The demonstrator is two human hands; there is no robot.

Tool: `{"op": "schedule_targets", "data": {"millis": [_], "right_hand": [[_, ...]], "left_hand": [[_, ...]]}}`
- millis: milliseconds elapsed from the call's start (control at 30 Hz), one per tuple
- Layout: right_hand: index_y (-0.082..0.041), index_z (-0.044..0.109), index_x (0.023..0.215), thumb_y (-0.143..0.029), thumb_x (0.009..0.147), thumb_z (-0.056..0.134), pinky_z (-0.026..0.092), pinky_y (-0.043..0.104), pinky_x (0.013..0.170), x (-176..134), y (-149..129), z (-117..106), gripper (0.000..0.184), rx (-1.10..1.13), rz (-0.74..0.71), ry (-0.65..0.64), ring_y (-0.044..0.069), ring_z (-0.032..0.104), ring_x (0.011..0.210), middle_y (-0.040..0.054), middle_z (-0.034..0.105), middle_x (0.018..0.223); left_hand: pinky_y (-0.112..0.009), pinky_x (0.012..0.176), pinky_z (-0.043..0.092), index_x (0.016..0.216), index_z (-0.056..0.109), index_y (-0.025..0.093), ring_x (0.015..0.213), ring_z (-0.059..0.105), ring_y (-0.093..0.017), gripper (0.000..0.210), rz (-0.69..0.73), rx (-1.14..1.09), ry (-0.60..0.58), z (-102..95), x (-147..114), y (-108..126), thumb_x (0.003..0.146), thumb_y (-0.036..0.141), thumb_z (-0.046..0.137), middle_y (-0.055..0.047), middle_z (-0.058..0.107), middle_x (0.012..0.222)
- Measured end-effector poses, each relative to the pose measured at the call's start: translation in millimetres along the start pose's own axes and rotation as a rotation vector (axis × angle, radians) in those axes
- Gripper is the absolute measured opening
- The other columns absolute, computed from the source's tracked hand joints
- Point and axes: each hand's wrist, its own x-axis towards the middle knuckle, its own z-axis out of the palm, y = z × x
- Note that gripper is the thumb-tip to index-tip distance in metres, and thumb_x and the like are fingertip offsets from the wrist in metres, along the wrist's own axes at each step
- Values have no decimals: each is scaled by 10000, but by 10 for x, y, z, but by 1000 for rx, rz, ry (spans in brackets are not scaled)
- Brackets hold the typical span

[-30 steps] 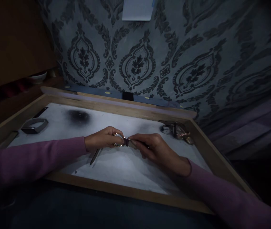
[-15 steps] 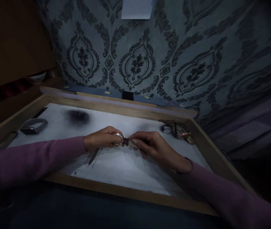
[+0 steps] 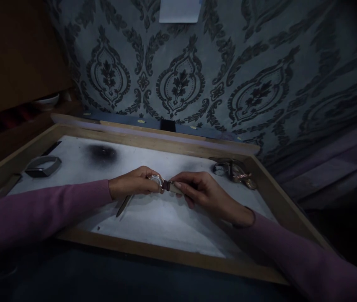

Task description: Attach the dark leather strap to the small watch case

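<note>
Over the middle of a wooden tray with a white bottom, my left hand is closed on the round metal case of a wristwatch. The strap's free end hangs below that hand toward the white surface. My right hand pinches the other strap end, pale on the side that shows, between thumb and fingers. A short dark piece of strap joins the case to that end. Part of the watch is hidden by my fingers.
A grey band-like watch stands at the tray's left. Several watches lie heaped at its right. Wooden walls surround the white bottom, which has a dark smudge. Patterned wallpaper rises behind; a bowl sits on a shelf.
My left thumb has shifted slightly, so more of the watch's round face shows. Both hands keep their hold in nearly the same place.
</note>
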Motion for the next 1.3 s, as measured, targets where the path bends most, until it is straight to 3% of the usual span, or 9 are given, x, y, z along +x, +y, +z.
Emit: {"op": "schedule_targets", "data": {"millis": [367, 800, 1133, 1300], "right_hand": [[-106, 661, 872, -317, 912, 493, 344, 181, 423, -1, 16, -39, 272, -69, -14, 8, 56, 448, 422, -1, 551, 614], [-109, 675, 884, -294, 918, 479, 330, 174, 415, -12, 11, -42, 271, -149, -46, 23, 70, 448, 398, -39, 482, 482], [-112, 682, 912, -286, 928, 477, 353, 168, 407, -19, 38, -60, 270, -155, -80, 16, 66, 462, 407, -19, 532, 537], [-111, 686, 905, -285, 919, 477, 351, 166, 402, -23, 7, -63, 272, -150, -84, 15, 58, 462, 402, -4, 559, 589]], "left_hand": [[-208, 493, 238, 686, 582, 130, 530, 349, -77, 175, 40, 32, -42, -33, 3, -38, 625, 282, 642, 55, 436, 564], [-207, 499, 267, 677, 606, 121, 546, 371, -70, 130, 106, 109, -73, -41, 12, -88, 659, 248, 634, 47, 451, 583], [-194, 506, 287, 777, 688, 106, 545, 385, -63, 152, 142, 74, -96, -51, 22, -90, 655, 184, 641, 44, 515, 590], [-200, 506, 255, 814, 705, 92, 535, 346, -57, 185, 149, 73, -97, -37, 13, -64, 667, 175, 628, 59, 456, 564]]}}
